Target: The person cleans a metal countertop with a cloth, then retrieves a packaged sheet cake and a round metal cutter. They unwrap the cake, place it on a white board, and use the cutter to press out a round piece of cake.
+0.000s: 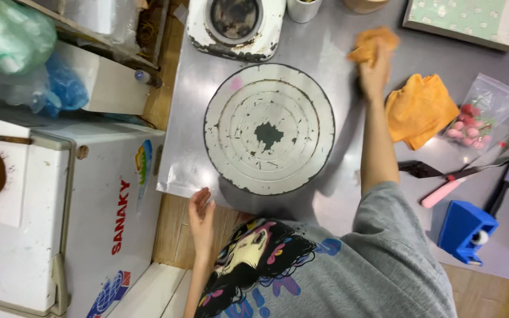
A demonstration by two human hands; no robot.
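Observation:
My right hand (375, 70) reaches far across the steel table (325, 53) and is closed on a crumpled orange cloth (372, 42), which it presses against the tabletop. My left hand (201, 215) rests at the table's near edge with its fingers apart and nothing in it. Between the two hands sits a round white turntable (269, 129) with worn, chipped paint and a dark patch at its centre. A second orange cloth (419, 109) lies folded to the right of my right forearm.
To the right lie a clear bag of pink pieces (481, 118), a pink-handled spatula (443, 191), a black-handled knife (505, 182) and a blue plastic block (466, 229). A white square stand (237, 23), a cup (301, 9) and a green box (472, 20) sit at the back. A white chest freezer (89, 206) stands left.

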